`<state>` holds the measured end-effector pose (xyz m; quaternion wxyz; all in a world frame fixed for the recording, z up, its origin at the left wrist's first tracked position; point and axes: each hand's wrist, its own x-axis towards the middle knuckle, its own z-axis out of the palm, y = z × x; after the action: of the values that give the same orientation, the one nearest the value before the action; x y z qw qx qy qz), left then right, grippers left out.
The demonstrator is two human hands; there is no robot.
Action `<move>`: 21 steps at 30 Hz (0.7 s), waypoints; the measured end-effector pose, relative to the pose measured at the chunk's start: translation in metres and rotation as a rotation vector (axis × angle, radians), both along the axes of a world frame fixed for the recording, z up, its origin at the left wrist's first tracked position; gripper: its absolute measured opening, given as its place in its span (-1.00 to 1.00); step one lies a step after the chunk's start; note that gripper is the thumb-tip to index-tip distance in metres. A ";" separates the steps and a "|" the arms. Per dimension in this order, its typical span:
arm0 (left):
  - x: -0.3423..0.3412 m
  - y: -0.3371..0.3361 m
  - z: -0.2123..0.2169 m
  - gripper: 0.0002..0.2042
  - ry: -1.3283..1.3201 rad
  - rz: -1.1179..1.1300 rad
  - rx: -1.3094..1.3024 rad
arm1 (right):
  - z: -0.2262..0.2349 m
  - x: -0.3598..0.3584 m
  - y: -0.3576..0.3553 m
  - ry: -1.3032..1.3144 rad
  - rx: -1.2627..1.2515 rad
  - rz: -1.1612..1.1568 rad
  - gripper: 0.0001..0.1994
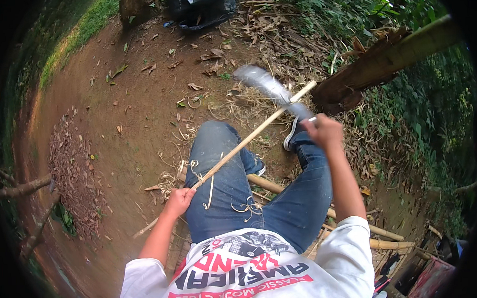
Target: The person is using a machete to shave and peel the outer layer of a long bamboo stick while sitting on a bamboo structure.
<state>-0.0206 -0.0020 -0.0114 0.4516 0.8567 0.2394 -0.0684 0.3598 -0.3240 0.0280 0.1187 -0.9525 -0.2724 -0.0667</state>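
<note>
My left hand is closed around the lower end of a long pale wooden stick, probably bamboo. The stick slants up to the right across my jeans-clad thigh, its far end beyond my knees. In my right hand is the handle of a machete, its broad blade smeared by motion. The blade crosses the stick near the far end; whether it touches cannot be made out. Thin curled shavings cling about the stick and lie on my thigh.
I sit on a seat of bamboo poles. A thick trunk slants in from the right. Shavings and dry leaves litter the brown ground. A black plastic bag lies at the far side. Branches stand at the left edge.
</note>
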 end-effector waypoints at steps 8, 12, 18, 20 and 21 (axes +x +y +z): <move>0.012 0.000 0.012 -0.56 0.031 -0.022 -0.033 | 0.018 -0.014 -0.004 -0.064 -0.032 -0.095 -0.43; 0.008 0.003 0.005 -0.56 -0.010 -0.035 -0.053 | 0.006 -0.065 0.046 0.125 0.033 0.178 -0.40; 0.000 0.005 0.006 -0.57 0.003 0.007 -0.037 | -0.004 -0.010 0.013 -0.056 -0.132 0.192 -0.37; 0.021 -0.001 0.014 -0.58 0.001 -0.020 -0.024 | 0.022 0.025 -0.013 -0.030 -0.134 -0.218 -0.38; 0.027 -0.002 0.019 -0.58 0.004 -0.045 -0.017 | 0.025 0.026 -0.023 -0.147 -0.243 -0.190 -0.38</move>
<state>0.0063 -0.0040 0.0072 0.4568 0.8579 0.2205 -0.0824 0.3857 -0.3475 0.0533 -0.0245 -0.9738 -0.1953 -0.1135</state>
